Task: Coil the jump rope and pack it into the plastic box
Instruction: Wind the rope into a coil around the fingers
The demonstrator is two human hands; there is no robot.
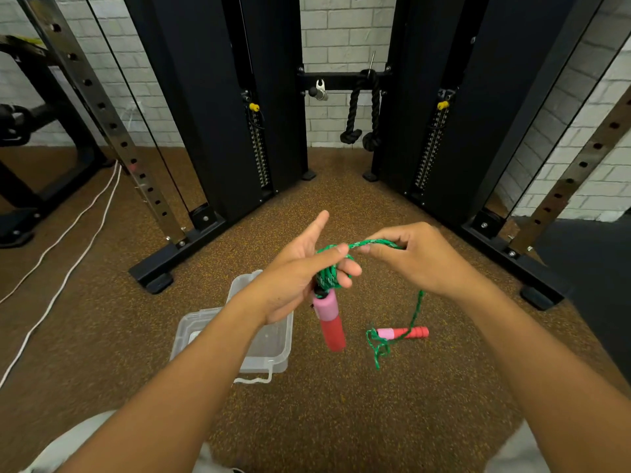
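The green jump rope (374, 243) runs taut between my two hands above the floor. My left hand (300, 274) grips a bundle of green coils (327, 276), with one pink and red handle (329, 319) hanging down from it; its index finger points forward. My right hand (415, 257) pinches the rope just right of the coils. From there the rope drops to the floor and ends in a small tangle beside the second pink and red handle (406, 332). The clear plastic box (273, 339) stands open on the floor under my left forearm.
The box's clear lid (191, 327) lies against its left side. Black cable machine columns (218, 107) and their base feet (160, 268) stand ahead on both sides. White cords (68, 233) trail over the brown speckled floor at left. A black rope attachment (365, 110) hangs at the back.
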